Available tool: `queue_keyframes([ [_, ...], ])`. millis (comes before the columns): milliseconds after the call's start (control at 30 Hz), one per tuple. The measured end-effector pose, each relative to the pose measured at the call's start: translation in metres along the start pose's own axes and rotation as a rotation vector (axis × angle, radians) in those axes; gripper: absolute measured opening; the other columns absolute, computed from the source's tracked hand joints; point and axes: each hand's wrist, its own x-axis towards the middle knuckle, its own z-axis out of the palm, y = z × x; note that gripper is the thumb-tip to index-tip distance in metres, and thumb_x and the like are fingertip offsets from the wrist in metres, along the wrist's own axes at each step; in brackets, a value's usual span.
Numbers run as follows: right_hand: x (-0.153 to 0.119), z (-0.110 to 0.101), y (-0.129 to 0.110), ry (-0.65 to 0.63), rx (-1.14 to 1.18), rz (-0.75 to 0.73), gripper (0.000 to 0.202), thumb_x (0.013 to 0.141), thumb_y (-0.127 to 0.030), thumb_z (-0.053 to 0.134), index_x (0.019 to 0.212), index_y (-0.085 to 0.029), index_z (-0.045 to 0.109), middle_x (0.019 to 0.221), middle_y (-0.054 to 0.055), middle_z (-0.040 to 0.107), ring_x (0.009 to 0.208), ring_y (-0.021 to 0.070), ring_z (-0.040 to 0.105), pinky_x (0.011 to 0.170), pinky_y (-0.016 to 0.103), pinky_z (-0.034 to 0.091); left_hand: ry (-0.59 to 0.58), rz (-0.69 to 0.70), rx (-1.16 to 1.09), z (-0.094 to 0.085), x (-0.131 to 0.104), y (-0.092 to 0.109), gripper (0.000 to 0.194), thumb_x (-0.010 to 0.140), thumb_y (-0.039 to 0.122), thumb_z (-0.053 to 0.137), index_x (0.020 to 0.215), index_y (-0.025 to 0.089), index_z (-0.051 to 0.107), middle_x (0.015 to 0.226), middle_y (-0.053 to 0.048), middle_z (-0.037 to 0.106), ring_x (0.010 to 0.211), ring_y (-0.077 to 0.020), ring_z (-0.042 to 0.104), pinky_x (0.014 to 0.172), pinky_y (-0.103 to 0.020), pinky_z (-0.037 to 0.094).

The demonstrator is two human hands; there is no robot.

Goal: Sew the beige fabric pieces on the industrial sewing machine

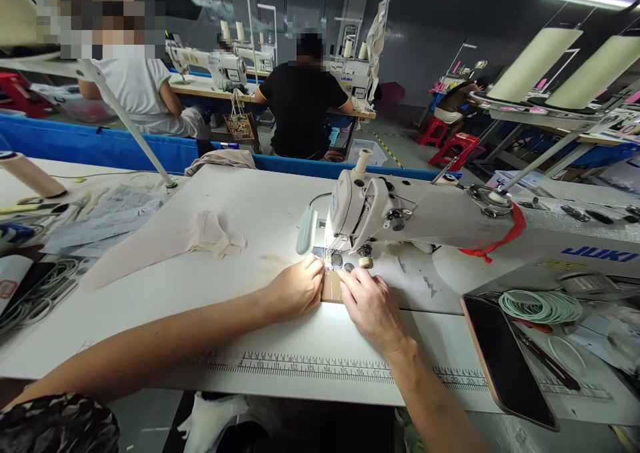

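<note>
Both hands are at the needle area of a white JUKI sewing machine [355, 206], lit by its lamp. My left hand [299, 286] is closed, its fingertips pinched together just left of the presser foot. What it pinches is too small or hidden to make out. My right hand [373, 299] lies to the right of the needle, fingers bent and thumb drawn in, its index fingertip close to the foot. Anything under those fingers is hidden. Between the hands shows a brownish plate [332, 287] with white marks. Pale beige fabric [213, 234] lies on the table further left.
A phone [507, 359], a coil of pale green cord [540, 305] and dark tweezers [547, 358] lie at the right. A printed ruler [320, 367] runs along the front edge. Papers [107, 216] and a thread cone [31, 175] are at the left. People sit at machines beyond.
</note>
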Motion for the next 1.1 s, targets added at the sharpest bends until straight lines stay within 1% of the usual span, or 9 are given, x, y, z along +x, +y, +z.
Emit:
queue_keyframes([
  [267,-0.002,0.0,-0.001,-0.02,0.025,0.005,0.03,0.102,-0.02,0.042,0.11,-0.016,0.071,0.086,0.006,0.065,0.073,0.0194,0.057,0.072,0.034,0.04,-0.005,-0.024,-0.087,0.004,-0.002,0.0,0.033,0.096,0.017,0.033,0.101,0.005,0.064,0.105,-0.018,0.062,0.096,-0.0261,0.057,0.083,-0.038,0.055],
  [433,0.007,0.0,0.009,-0.007,0.197,0.198,0.033,0.102,-0.031,0.042,0.101,-0.017,0.072,0.091,0.009,0.071,0.076,0.0202,0.064,0.069,0.03,0.044,-0.009,0.022,-0.035,0.003,-0.001,-0.001,0.029,0.094,0.017,0.04,0.1,0.003,0.065,0.102,-0.018,0.063,0.095,-0.0258,0.058,0.083,-0.037,0.055],
  [500,0.016,-0.001,0.016,-0.024,0.278,0.284,0.037,0.101,-0.039,0.041,0.094,-0.017,0.07,0.084,0.01,0.072,0.075,0.0213,0.065,0.066,0.03,0.044,-0.013,0.039,-0.026,0.003,-0.001,-0.002,0.027,0.093,0.018,0.042,0.097,0.006,0.066,0.1,-0.017,0.063,0.095,-0.0257,0.058,0.084,-0.037,0.054],
  [600,0.03,0.001,0.025,-0.025,0.399,0.375,0.043,0.098,-0.049,0.041,0.077,-0.02,0.065,0.065,0.007,0.066,0.065,0.021,0.062,0.061,0.029,0.042,-0.006,0.048,-0.036,0.002,0.001,-0.004,0.026,0.093,0.019,0.043,0.097,0.007,0.066,0.1,-0.017,0.064,0.093,-0.0256,0.058,0.084,-0.038,0.054],
  [667,0.036,0.003,0.029,-0.023,0.454,0.393,0.046,0.095,-0.052,0.04,0.067,-0.022,0.059,0.055,0.004,0.059,0.058,0.0195,0.058,0.059,0.029,0.041,-0.004,0.047,-0.05,0.001,0.001,-0.005,0.029,0.094,0.018,0.041,0.098,0.006,0.066,0.101,-0.019,0.064,0.092,-0.0261,0.058,0.083,-0.039,0.055],
  [733,0.038,0.006,0.03,-0.008,0.491,0.397,0.048,0.094,-0.054,0.039,0.062,-0.023,0.055,0.051,0.003,0.056,0.055,0.0182,0.056,0.058,0.028,0.041,-0.012,0.042,-0.055,0.0,0.001,-0.004,0.031,0.095,0.018,0.038,0.098,0.006,0.066,0.102,-0.019,0.064,0.092,-0.0266,0.058,0.084,-0.04,0.055],
  [933,0.031,0.008,0.028,0.017,0.451,0.429,0.048,0.094,-0.057,0.039,0.065,-0.022,0.056,0.053,0.004,0.056,0.054,0.0174,0.052,0.056,0.028,0.036,-0.025,0.025,-0.017,0.001,-0.001,-0.002,0.028,0.093,0.018,0.041,0.096,0.007,0.066,0.104,-0.017,0.064,0.092,-0.0247,0.057,0.083,-0.035,0.055],
  [1033,0.027,0.007,0.027,0.009,0.452,0.435,0.049,0.094,-0.059,0.038,0.071,-0.021,0.057,0.059,0.005,0.06,0.057,0.0174,0.054,0.058,0.028,0.037,0.011,0.024,-0.045,0.001,0.0,-0.005,0.028,0.095,0.018,0.039,0.097,0.008,0.066,0.103,-0.016,0.064,0.092,-0.0236,0.057,0.083,-0.035,0.054],
  [1100,0.026,0.006,0.026,-0.006,0.461,0.426,0.05,0.095,-0.06,0.037,0.069,-0.021,0.055,0.061,0.005,0.061,0.058,0.0171,0.055,0.059,0.028,0.038,0.013,0.028,-0.059,0.002,0.001,-0.008,0.031,0.096,0.018,0.036,0.099,0.008,0.066,0.104,-0.017,0.064,0.092,-0.0239,0.057,0.084,-0.036,0.054],
])
